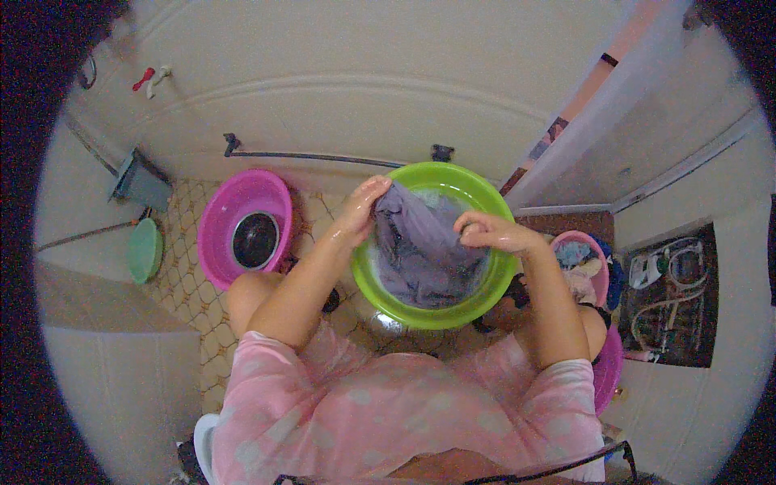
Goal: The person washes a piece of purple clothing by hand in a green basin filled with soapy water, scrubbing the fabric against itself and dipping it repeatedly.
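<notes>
A bright green plastic basin (433, 316) stands on the floor in front of me, between my legs. Bunched wet grey-purple cloth (418, 242) lies in it, with sudsy water along its edges. My left hand (365, 209) pinches the raised upper left edge of this fabric, over the basin's left rim. Over the right side of the basin is my right hand (494, 233), wet, its fingers curled inward above the cloth. Whether anything sits between those fingers cannot be made out.
At left, a pink basin (212, 224) holds a dark round object (256, 240). Beyond are a green dipper (145, 250) and a grey bin (145, 182). At right stand a pink tub (600, 273) of clothes and a magenta basin (608, 370). A dark pipe (321, 157) runs along the wall.
</notes>
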{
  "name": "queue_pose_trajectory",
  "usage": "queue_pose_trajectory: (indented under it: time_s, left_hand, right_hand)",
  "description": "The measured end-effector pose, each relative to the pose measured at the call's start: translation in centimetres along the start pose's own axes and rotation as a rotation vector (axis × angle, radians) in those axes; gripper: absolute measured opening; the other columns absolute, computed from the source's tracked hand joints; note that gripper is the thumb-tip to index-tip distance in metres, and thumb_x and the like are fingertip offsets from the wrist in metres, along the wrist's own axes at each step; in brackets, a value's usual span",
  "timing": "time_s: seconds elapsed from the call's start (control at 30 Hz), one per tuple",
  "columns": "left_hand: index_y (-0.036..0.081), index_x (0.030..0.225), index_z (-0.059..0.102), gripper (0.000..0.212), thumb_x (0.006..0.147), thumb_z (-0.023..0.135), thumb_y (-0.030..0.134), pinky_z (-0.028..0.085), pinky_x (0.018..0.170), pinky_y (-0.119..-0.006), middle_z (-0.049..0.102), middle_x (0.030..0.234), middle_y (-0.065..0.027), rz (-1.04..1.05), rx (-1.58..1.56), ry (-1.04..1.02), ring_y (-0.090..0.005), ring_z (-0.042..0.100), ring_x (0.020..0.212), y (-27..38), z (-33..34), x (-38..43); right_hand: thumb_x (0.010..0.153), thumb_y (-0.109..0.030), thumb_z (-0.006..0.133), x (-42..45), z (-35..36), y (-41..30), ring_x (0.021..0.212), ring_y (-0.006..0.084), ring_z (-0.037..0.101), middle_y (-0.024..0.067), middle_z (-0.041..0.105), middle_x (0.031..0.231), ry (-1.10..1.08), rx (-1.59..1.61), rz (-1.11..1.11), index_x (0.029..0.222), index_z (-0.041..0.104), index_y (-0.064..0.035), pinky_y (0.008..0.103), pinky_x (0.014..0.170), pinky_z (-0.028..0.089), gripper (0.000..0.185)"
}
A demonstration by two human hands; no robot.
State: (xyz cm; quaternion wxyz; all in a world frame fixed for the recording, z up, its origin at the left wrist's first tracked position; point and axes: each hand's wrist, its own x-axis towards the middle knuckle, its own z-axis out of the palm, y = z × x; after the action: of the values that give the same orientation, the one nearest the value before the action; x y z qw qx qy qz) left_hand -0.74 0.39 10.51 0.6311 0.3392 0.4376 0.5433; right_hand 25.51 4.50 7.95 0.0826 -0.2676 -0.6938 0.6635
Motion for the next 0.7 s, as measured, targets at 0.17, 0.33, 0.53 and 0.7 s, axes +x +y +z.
queue_pose_trajectory:
  time_s: [0.17,0.33,0.53,0.7]
  left_hand:
    - [0.009,0.068,0.054,0.028,0.082,0.051,0.033,0.032,0.048,-0.023,0.048,0.058,0.0034,-0.147,0.510,-0.044,-0.0081,0.041,0.052,-0.1,-2.9,0.3]
    - [0.008,0.067,0.055,0.022,0.077,0.058,0.027,0.033,0.047,-0.023,0.048,0.056,0.0030,-0.243,0.893,-0.248,-0.0070,0.041,0.051,0.9,-2.8,-0.5]
    - [0.003,0.098,0.052,0.039,0.067,0.068,0.019,0.042,0.072,-0.026,0.055,0.085,-0.0065,0.183,1.122,-0.366,-0.0154,0.051,0.078,-2.5,-5.6,0.6]
    - [0.007,0.116,0.042,0.061,0.066,0.068,0.030,0.039,0.084,-0.032,0.050,0.108,-0.0126,-0.128,1.272,-0.489,-0.0238,0.048,0.098,-2.2,-4.2,0.3]
  right_hand:
    - [0.079,-0.015,0.053,2.0,1.6,3.0,0.076,0.0131,0.052,0.0036,0.055,0.080,0.092,-0.165,0.030,0.102,0.046,-0.0062,0.0263,0.069,0.042,0.026]
    - [0.074,-0.018,0.059,3.3,4.1,1.7,0.085,0.0235,0.052,0.0097,0.052,0.095,0.479,-0.565,-0.152,0.106,0.047,-0.0089,0.0354,0.080,0.039,0.036]
    - [0.068,-0.008,0.061,4.7,4.8,2.8,0.088,0.0285,0.051,0.0129,0.052,0.093,0.524,-0.931,-0.160,0.096,0.052,-0.0070,0.0359,0.077,0.040,0.029]
    - [0.072,-0.006,0.051,4.9,4.2,3.2,0.091,0.0299,0.049,0.0146,0.051,0.094,0.696,-0.638,-0.215,0.094,0.051,-0.0060,0.0358,0.081,0.037,0.022]
